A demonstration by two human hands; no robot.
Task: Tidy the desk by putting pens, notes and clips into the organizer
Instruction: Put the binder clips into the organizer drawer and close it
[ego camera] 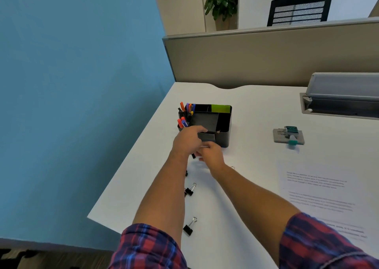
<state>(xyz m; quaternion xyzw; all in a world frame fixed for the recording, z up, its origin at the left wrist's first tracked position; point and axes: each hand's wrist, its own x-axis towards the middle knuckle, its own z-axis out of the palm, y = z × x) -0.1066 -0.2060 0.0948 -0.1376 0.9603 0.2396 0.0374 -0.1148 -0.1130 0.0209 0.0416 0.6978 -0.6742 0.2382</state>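
Observation:
A black organizer (224, 125) stands near the desk's left edge. It holds coloured pens (185, 114) at its left and green notes (220, 108) at the back. My left hand (187, 140) grips the small drawer (209, 137) on its front, which sticks out. My right hand (212, 154) is curled just below the drawer, touching the left hand. A small black piece (193, 156) pokes out from its fingers and looks like a binder clip. Two black binder clips (189, 190) (189, 227) lie on the desk by my left forearm.
Another clip (186, 173) peeks from under my left forearm. A grey stamp-like block with a teal knob (288, 135) sits to the right. Printed sheets (316, 188) lie at the right. A grey cable flap (344, 96) and a partition (266, 57) stand behind.

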